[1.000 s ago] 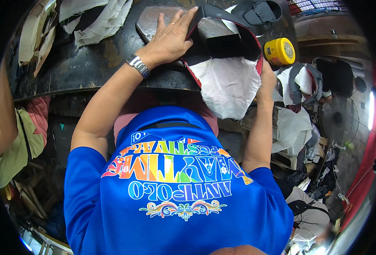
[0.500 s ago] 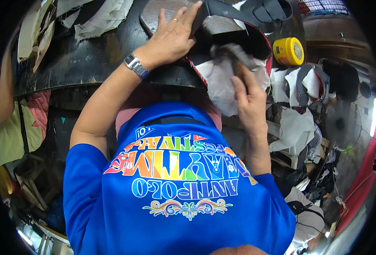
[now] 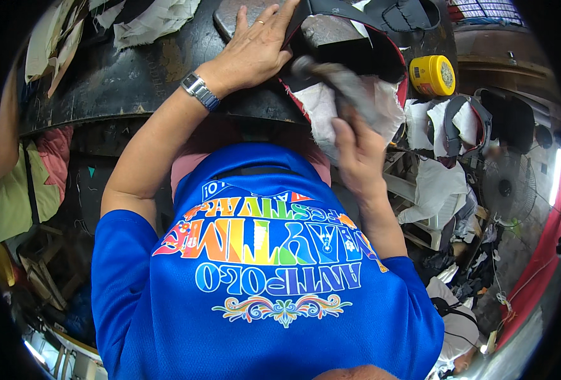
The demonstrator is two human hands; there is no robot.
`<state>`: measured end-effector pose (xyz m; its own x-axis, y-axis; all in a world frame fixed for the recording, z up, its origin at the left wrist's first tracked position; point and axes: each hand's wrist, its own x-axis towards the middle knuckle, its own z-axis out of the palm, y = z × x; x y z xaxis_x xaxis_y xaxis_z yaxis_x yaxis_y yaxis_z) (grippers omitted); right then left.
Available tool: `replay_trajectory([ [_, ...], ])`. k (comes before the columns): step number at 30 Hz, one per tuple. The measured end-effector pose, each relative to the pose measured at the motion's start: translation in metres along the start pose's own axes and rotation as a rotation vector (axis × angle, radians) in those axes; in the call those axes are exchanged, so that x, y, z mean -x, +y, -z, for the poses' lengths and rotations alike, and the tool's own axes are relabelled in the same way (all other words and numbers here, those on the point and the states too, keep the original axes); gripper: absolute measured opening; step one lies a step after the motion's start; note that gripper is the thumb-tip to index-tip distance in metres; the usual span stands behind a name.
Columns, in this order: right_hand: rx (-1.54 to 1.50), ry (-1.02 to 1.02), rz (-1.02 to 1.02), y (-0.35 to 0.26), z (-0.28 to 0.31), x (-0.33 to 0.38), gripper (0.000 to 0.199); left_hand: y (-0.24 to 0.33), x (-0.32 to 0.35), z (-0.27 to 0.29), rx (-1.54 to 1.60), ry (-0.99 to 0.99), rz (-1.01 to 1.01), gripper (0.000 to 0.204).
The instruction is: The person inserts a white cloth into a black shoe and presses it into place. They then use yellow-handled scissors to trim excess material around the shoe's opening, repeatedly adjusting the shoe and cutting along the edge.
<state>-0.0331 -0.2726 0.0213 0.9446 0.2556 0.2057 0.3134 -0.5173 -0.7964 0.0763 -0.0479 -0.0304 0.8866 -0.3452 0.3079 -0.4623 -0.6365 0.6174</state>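
Clearly, rainbow lettering fronts the shirt; right hand grips hammer.

The table's dark top is scuffed and half-glossy; the slab on it shines smooth, stone or metal, I can't tell. White cloth looks matt and frayed. The hammer's blurred head seems dull metal. Bright metal watch, glossy yellow plastic tub, smooth, faintly shiny cloth shirt.
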Motion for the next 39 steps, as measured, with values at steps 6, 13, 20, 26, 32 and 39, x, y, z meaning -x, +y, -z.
replay_trajectory([
  [6,0.108,-0.105,-0.221,0.001,0.02,-0.006,0.03,0.016,0.004,0.022,0.017,-0.03,0.056,0.089],
  [13,0.288,-0.117,-0.19,0.009,-0.003,-0.016,0.032,0.02,0.001,0.063,0.009,-0.134,0.014,0.086],
  [20,0.261,-0.113,-0.161,0.017,0.001,-0.025,0.036,0.014,-0.013,0.043,0.243,-0.028,-0.103,0.084],
  [26,-0.079,0.143,-0.07,-0.002,0.023,-0.017,0.039,0.01,-0.004,0.045,0.321,-0.021,0.1,0.084],
  [32,0.323,-0.02,-0.286,0.017,0.014,-0.019,0.037,0.007,-0.012,0.026,0.617,0.093,0.173,0.09],
  [39,0.032,0.146,-0.17,0.007,0.034,-0.01,0.041,0.015,-0.006,0.037,0.508,0.034,0.232,0.089],
])
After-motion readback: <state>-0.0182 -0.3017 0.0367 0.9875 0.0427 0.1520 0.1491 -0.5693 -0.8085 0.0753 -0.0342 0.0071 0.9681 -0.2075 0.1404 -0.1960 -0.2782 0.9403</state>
